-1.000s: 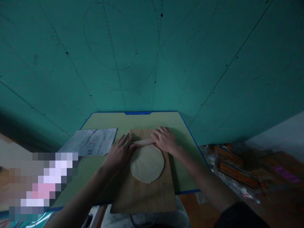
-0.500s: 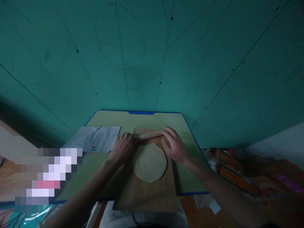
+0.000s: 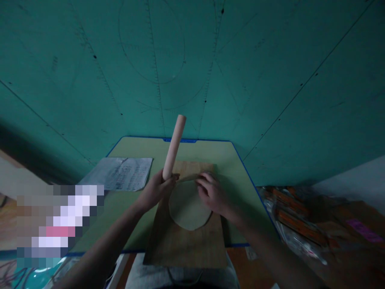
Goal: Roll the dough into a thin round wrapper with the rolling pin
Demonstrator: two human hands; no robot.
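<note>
A wooden rolling pin [image 3: 175, 146] stands tilted upward in my left hand [image 3: 155, 192], which is closed around its lower end. The fingertips of that hand reach the far left edge of the dough. The flat round sheet of dough [image 3: 189, 210] lies on a wooden board [image 3: 186, 251]. At the dough's far right edge, my right hand [image 3: 212, 192] pinches the rim, which looks slightly raised between the two hands.
Under the board is a pale table [image 3: 240, 224] with a blue edge. A printed sheet [image 3: 126, 174] lies on its left part. Behind rises a green wall [image 3: 192, 72] with drawn lines. Plastic-wrapped items [image 3: 297, 224] sit at the right, below the table.
The rolling pin has gone from lying across the board under both hands to being raised in my left hand. My right hand has let go of it and moved onto the dough's far edge.
</note>
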